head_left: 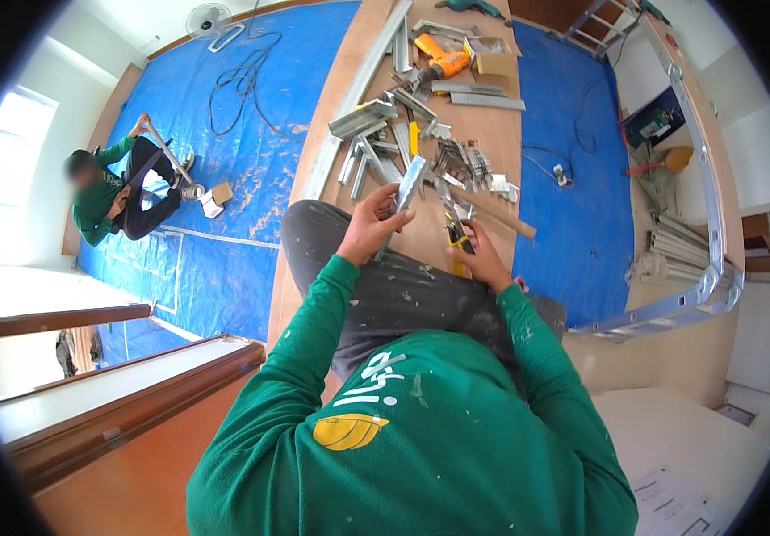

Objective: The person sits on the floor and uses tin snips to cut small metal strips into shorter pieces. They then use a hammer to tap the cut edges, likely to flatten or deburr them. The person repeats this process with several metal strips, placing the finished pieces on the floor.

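Blue sheets (179,85) cover the floor on each side of the wooden board (497,129). Near its close end, the left hand (370,223) pinches 1 metal strip (410,183) — held up, perhaps to see it well. The right hand (483,257) has its fingers wrapped around yellow-handled snips (465,243), tips away from the legs (403,299), which seems safer. Loose metal bits (364,119) and an orange drill (447,62) crowd the board — little room there. Right of it stands a ladder (715,228).

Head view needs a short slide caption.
Left hand holding a metal piece, right hand a yellow-handled tool, before an orange drill and metal profiles on a wooden board.
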The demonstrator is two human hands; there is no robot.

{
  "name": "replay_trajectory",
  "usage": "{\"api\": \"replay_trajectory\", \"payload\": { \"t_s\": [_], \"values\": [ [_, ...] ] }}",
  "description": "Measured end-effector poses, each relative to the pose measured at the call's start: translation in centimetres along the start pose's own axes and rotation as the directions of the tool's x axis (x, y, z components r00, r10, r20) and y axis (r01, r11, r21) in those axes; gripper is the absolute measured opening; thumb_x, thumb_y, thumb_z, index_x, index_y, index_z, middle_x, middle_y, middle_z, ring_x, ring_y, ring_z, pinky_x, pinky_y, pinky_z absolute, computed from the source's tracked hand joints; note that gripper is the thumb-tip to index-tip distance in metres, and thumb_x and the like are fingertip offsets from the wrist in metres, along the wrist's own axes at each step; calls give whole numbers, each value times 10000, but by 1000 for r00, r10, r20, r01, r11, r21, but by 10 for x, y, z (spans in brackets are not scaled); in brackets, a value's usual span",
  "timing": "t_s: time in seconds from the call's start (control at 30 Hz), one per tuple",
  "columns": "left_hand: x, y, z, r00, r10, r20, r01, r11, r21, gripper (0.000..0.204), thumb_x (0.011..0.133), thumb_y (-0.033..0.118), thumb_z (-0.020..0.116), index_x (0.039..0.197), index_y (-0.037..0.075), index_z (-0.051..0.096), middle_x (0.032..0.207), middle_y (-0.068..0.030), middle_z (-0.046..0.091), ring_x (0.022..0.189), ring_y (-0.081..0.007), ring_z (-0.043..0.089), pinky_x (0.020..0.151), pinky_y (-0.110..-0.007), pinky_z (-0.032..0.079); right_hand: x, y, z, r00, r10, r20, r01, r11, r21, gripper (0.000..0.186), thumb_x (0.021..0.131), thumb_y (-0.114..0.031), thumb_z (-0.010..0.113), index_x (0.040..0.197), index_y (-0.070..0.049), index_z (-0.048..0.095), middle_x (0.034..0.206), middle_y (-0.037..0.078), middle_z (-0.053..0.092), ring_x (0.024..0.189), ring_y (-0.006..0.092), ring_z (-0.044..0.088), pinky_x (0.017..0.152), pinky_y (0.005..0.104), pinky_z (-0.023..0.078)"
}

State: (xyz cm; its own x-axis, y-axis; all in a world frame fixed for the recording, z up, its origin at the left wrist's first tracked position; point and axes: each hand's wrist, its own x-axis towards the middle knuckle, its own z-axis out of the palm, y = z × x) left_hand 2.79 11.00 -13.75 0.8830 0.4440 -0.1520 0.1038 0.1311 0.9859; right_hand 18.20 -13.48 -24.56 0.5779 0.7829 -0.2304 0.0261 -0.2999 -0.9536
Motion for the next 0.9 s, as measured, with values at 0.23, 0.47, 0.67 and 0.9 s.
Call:
{"api": "replay_trajectory", "payload": {
  "t_s": [0.23,0.47,0.67,0.9],
  "values": [
    [-3,59,8,995,98,32,-103,951,291,684,921,213,845,1453,-79,529,1087,-85,703,968,-119,641,837,-290,523,-43,-11,3,993,24,-114,5,969,246,521,878,-96,784,1347,-43,563,1209,60,646,1010,152,655,914,343,545],
    [-5,95,20,993,21,114,-34,993,115,645,945,196,821,1437,-107,532,1014,-63,684,840,-110,620,738,-283,515,-71,-93,-13,888,-279,-366,322,945,61,570,933,-57,729,1458,-41,507,1271,66,622,1160,187,629,1002,354,520],
    [4,96,38,986,9,169,-32,991,129,654,944,251,837,1425,-88,552,993,-56,693,838,-106,634,723,-288,525,-79,-82,-37,970,-226,-89,243,887,393,707,924,20,710,1566,-52,423,1518,108,541,1433,245,505,1222,429,369],
    [-5,97,41,978,-17,206,-24,981,191,677,960,269,819,1474,-71,540,1004,-65,693,884,-110,639,762,-296,526,-97,-90,-32,966,-257,27,237,922,306,747,954,-52,755,1609,-63,395,1570,94,505,1469,208,456,1222,385,347]
  ]
}}
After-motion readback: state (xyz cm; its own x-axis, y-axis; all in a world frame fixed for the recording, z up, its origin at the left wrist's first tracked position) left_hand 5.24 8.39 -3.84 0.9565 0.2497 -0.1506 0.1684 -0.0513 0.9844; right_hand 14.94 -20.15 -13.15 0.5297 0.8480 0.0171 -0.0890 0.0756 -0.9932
